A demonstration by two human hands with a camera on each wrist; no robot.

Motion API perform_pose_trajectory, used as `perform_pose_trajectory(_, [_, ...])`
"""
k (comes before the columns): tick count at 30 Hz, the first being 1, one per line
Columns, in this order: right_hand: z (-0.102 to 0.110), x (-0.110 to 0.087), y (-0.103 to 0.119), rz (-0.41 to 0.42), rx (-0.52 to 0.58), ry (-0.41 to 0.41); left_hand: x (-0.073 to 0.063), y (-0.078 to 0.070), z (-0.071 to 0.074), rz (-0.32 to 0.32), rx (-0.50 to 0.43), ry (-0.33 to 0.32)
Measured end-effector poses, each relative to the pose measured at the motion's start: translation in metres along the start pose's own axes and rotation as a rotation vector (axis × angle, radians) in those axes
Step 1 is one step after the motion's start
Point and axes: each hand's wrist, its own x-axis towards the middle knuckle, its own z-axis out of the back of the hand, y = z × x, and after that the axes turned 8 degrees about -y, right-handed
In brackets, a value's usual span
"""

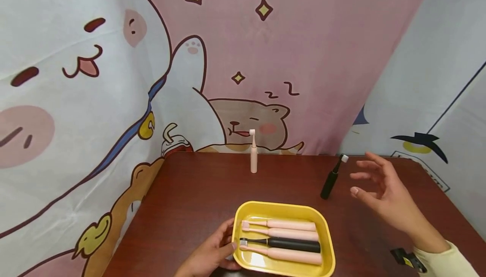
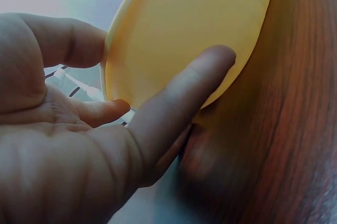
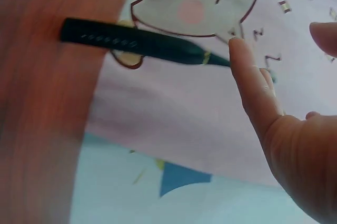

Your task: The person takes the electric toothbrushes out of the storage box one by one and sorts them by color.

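A yellow tray (image 1: 328, 243) lies on the table in front, holding several pink electric toothbrushes (image 1: 292, 233) and one black electric toothbrush (image 1: 294, 244) side by side. My left hand (image 1: 214, 249) holds the tray's left end, with a thumb at the rim and fingers against the outer wall (image 2: 179, 29). Right of the tray, another black electric toothbrush (image 1: 329, 182) stands on the table, leaning rightward in the head view. Beside it my right hand (image 1: 385, 192) is raised with spread, loosely bent fingers and nothing in them. In the right wrist view a finger covers part of the toothbrush's neck (image 3: 218, 61).
Farther back, a pink electric toothbrush (image 1: 254, 159) stands upright near the table's rear edge. Behind the dark red table (image 1: 182, 201) hangs a cartoon-printed cloth (image 1: 322, 36), which also covers the left side. A black strap (image 1: 408, 260) is at my right wrist.
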Motion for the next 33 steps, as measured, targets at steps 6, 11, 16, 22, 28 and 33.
perform_pose_trajectory(6, [-0.005, -0.001, 0.027, 0.047, 0.018, 0.058, -0.001, -0.002, 0.000, 0.056, -0.007, -0.018])
perform_pose_trajectory(11, [-0.018, 0.002, 0.041, 0.073, 0.048, 0.191, -0.001, -0.001, 0.000, 0.046, -0.009, -0.011])
perform_pose_trajectory(16, [-0.035, 0.009, 0.045, 0.094, 0.098, 0.372, -0.001, 0.000, 0.001, 0.019, -0.010, -0.001])
perform_pose_trajectory(22, [-0.058, 0.014, 0.048, 0.099, 0.120, 0.584, -0.001, 0.002, 0.000, -0.006, -0.016, 0.020])
perform_pose_trajectory(28, [-0.084, 0.014, 0.046, 0.120, 0.209, 0.750, -0.002, 0.002, -0.001, -0.011, -0.011, 0.029])
perform_pose_trajectory(33, [-0.105, 0.011, 0.044, 0.165, 0.189, 0.831, -0.002, 0.001, 0.000, 0.005, -0.024, 0.013])
